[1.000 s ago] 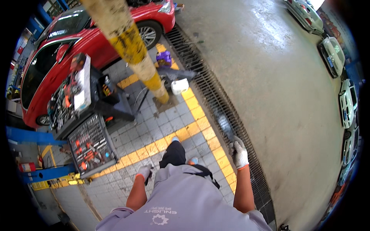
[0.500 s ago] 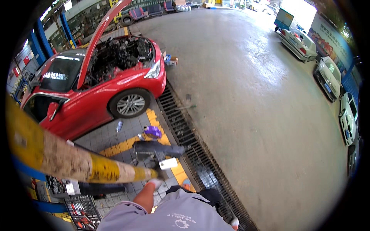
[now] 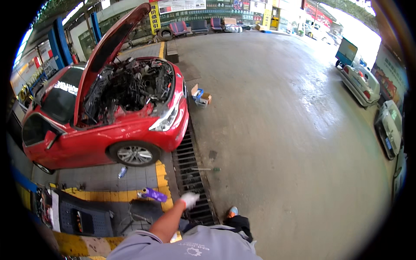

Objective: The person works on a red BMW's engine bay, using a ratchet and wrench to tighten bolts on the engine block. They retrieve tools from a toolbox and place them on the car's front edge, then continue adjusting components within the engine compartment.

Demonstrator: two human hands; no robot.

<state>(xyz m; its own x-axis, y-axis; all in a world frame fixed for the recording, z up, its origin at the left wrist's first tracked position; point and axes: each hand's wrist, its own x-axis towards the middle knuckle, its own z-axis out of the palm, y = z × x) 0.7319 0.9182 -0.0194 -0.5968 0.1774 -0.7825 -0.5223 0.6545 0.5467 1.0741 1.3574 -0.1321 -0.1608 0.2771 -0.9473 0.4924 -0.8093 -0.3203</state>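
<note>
My left hand, in a white glove, reaches forward over the slotted drain grating. Its fingers are blurred and too small to read, and no held thing shows. Nearest to it on the left is a purple jug. A thin rod with a green handle lies partly across the grating, ahead of the hand and apart from it. My right hand is out of view. Further ahead on the left stands a red car with its hood raised and its engine bay exposed.
A yellow-striped post crosses the lower left. Beside it are a dark seat-like object and a small stand. A blue can lies near the front wheel. Small boxes sit by the bumper. Parked cars line the right.
My view has shifted forward along the grating, and the red car appears nearer. My left hand has swung forward from beside the post; my right hand has left view.
</note>
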